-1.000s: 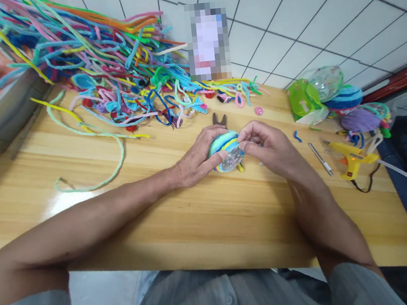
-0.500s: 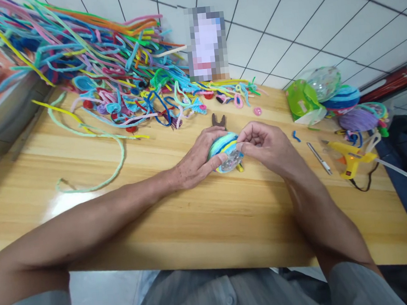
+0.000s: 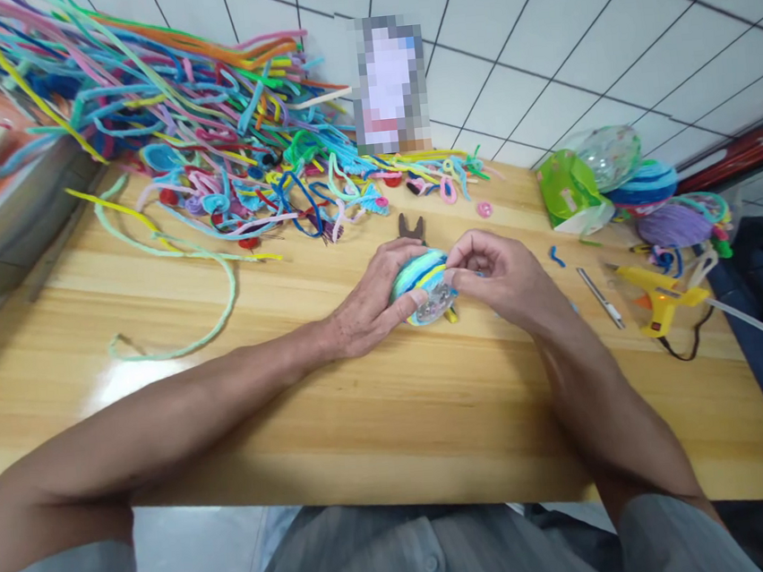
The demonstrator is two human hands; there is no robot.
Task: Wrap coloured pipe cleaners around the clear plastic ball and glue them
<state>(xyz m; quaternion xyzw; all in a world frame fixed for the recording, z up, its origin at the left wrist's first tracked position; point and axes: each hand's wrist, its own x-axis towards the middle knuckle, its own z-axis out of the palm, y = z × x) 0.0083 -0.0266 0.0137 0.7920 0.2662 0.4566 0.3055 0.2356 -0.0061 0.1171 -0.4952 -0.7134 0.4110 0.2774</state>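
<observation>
At the middle of the wooden table (image 3: 367, 413), just on the near side of a brown forked tool (image 3: 412, 229), the left hand (image 3: 375, 297) clasped the striped ball (image 3: 421, 271) while the right hand (image 3: 496, 275) pinched its right edge, seemingly between thumb and forefinger.

Bright lt, glare on table (image 3: 380, 412) at L, soft shadows, edges distort.

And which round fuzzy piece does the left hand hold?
The green, blue and yellow striped round piece; the blue round piece and purple round piece sit untouched, farther right.
</observation>
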